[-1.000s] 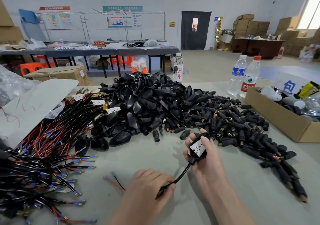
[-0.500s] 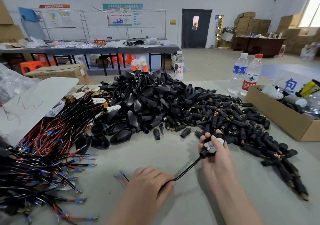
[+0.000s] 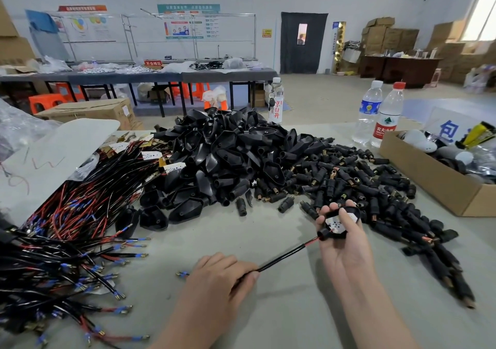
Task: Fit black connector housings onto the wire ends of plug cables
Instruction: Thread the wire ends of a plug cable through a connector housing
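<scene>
Gripped in the curled right hand (image 3: 346,244) above the grey table (image 3: 284,311), near the heap of loose housings (image 3: 228,155): black connector housing (image 3: 340,223), angular shell, white dotted card on its upward face, round neck pointing left. Pinched in the left hand (image 3: 214,281): black cable (image 3: 281,258), red core showing at the neck.

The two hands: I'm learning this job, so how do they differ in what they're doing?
The left hand grips the black cable with its knuckles up. The right hand lies palm up, with its fingers curled round the black housing. The left hand is nearer the camera, while the right hand is farther out, beside the small connectors. Both hold the same cable assembly.
</scene>
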